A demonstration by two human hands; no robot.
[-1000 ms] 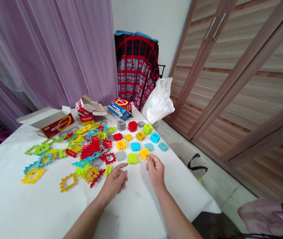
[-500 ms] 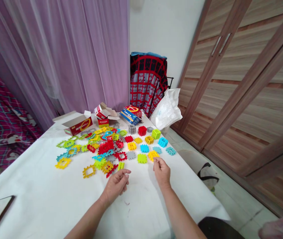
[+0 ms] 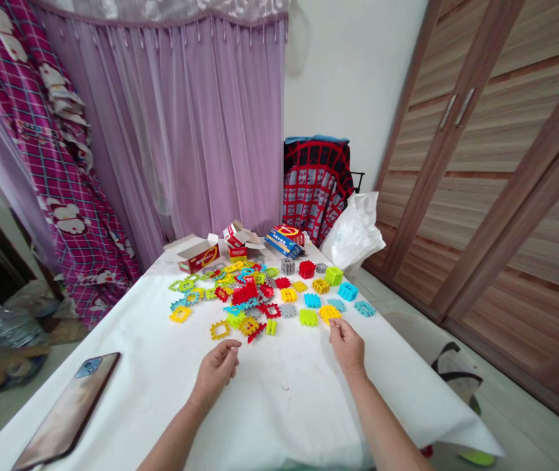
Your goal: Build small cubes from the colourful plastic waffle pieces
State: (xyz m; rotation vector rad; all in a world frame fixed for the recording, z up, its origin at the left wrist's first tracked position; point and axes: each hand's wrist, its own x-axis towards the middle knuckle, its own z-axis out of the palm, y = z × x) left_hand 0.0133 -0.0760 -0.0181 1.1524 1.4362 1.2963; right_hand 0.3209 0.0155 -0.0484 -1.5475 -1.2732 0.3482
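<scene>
A heap of flat, toothed plastic building pieces in red, yellow, green, blue and grey lies on the white table. To its right stand small assembled blocks, among them a yellow block and a green block. My right hand rests on the cloth just below the yellow block, fingers curled in, with nothing visible in them. My left hand lies below the heap, fingers loosely curled with thumb meeting fingertips. I cannot make out anything in it.
A phone lies near the table's left front edge. Opened cardboard boxes and a blue-red box sit at the far end. A white plastic bag and a red patterned cloth over a chair stand behind. A water jug is at left.
The view has pulled back and tilted up, so the phone, curtain and jug now show. Both hands have drawn back a little from the pieces toward me; the left fingers have curled in.
</scene>
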